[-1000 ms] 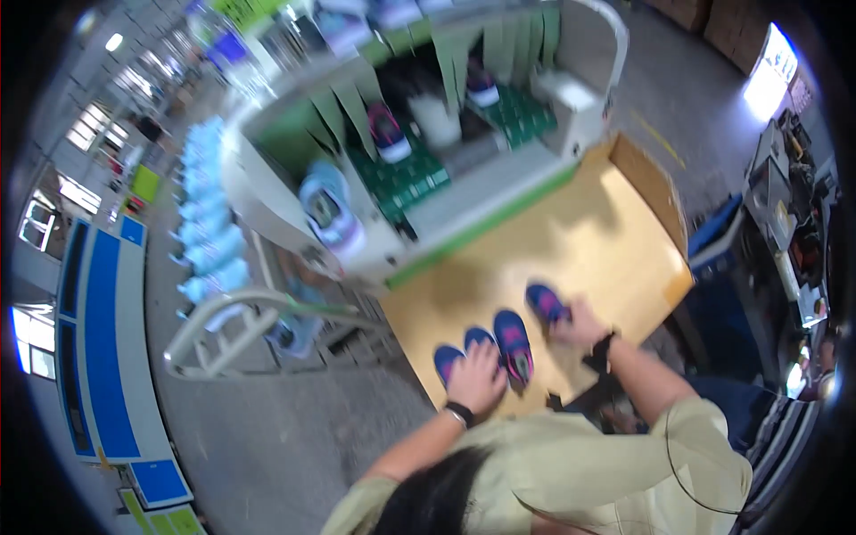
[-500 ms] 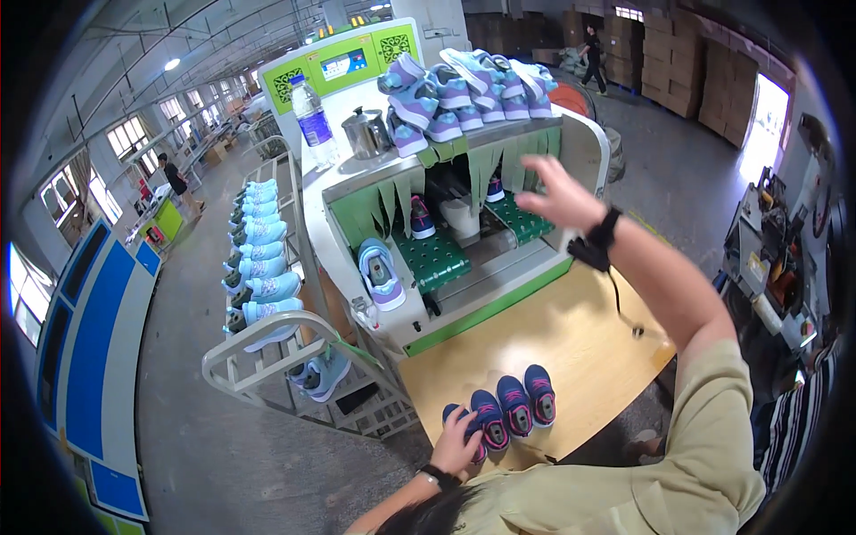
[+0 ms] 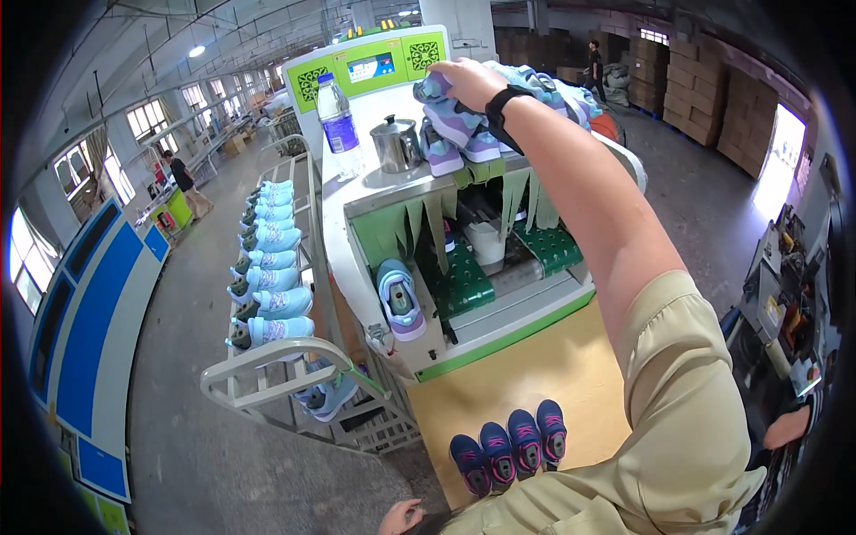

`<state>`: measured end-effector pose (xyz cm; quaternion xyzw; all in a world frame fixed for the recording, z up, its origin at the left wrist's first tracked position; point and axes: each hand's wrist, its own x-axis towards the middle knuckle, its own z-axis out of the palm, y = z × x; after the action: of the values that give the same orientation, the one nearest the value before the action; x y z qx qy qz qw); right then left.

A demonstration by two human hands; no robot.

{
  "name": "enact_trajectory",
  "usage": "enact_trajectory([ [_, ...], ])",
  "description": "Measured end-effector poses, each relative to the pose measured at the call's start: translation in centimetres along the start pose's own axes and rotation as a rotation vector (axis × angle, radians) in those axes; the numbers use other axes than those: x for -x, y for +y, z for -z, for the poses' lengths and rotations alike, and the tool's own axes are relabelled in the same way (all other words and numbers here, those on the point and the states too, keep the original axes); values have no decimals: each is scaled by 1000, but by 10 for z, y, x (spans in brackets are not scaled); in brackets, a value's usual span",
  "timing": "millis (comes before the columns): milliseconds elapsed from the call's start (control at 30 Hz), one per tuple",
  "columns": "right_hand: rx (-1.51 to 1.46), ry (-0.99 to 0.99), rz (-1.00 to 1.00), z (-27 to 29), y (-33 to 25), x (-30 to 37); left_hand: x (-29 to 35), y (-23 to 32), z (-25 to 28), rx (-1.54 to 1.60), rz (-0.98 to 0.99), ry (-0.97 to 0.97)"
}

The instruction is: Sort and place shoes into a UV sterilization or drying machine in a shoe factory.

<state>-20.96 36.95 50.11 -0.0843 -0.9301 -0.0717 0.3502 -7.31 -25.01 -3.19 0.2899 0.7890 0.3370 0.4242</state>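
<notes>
My right hand (image 3: pixel 471 82) reaches over the machine top and grips a lilac and light-blue sneaker (image 3: pixel 434 87) at the left end of a pile; its fingertips are partly hidden behind the shoe. My left hand (image 3: pixel 403 517) hangs low at the bottom edge, fingers loosely bent and nothing visible in them. Several navy sneakers with pink laces (image 3: pixel 526 437) stand in a row on the wooden board (image 3: pixel 473 383). A single lilac and blue sneaker (image 3: pixel 400 299) rests on the machine's left front ledge.
Below hanging strips (image 3: pixel 423 223), the machine has green dotted belts (image 3: pixel 464 281). On its top stand a plastic bottle (image 3: pixel 337 125) and a metal pot (image 3: pixel 396 144). A rack (image 3: pixel 267 370) of light-blue shoes is to the left. Two people are farther off; another person's hand (image 3: pixel 786 429) shows at right.
My right hand has moved up and left from in front of the machine onto the shoe pile. My left hand has left the navy sneakers and dropped to the bottom edge. The view has shifted.
</notes>
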Motion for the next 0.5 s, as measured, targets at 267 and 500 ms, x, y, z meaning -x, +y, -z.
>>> enact_trajectory([
  [267,-457,679,44,16,-59,83,-33,234,78,-123,-577,240],
  [500,-1570,-253,-314,45,-185,254,-58,409,115,1217,-971,49],
])
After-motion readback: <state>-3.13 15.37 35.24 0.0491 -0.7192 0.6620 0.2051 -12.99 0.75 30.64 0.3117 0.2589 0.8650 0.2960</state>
